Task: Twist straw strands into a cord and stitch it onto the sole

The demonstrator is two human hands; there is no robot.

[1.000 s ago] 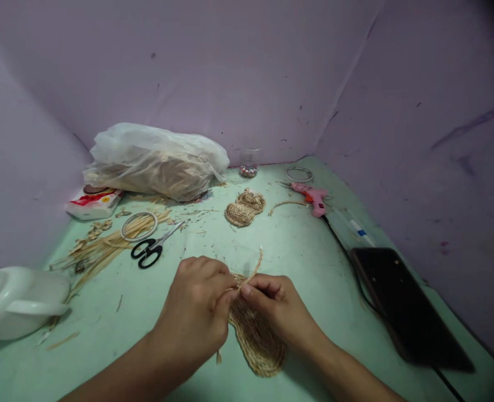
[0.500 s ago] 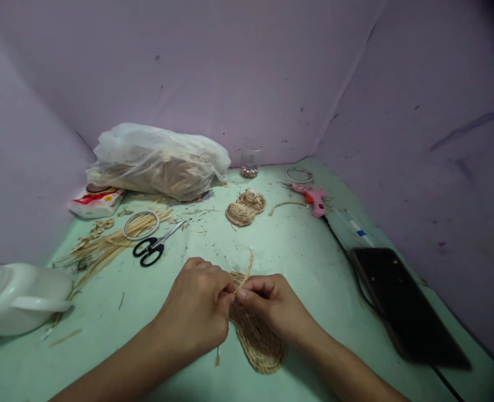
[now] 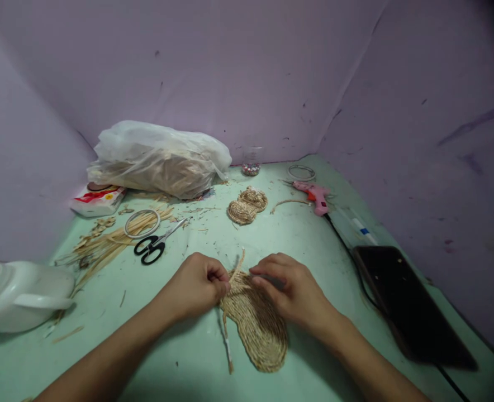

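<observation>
A sole-shaped piece of coiled straw braid (image 3: 257, 329) lies on the green table in front of me. My left hand (image 3: 203, 285) is closed at its upper left edge, pinching a thin straw cord (image 3: 237, 265) that crosses the top of the piece. One end of the cord sticks up past the fingers; another strand (image 3: 227, 340) with a white-wrapped part hangs down on the left. To the right, my right hand (image 3: 289, 282) is open, thumb and fingers apart over the sole's upper right edge, with nothing seen between them.
Black-handled scissors (image 3: 157, 244), a tape ring (image 3: 142, 223) and straw strips lie left, near a white jug (image 3: 24, 296). Behind are a plastic bag (image 3: 163, 162), a smaller coiled straw piece (image 3: 247, 206) and a bead cup (image 3: 251, 167). A pink glue gun (image 3: 316, 195) and a phone (image 3: 410, 307) are right.
My right hand has let go of the cord and drawn back to the right, fingers opening. My left hand has shifted slightly left, uncovering more of the sole and the hanging strand.
</observation>
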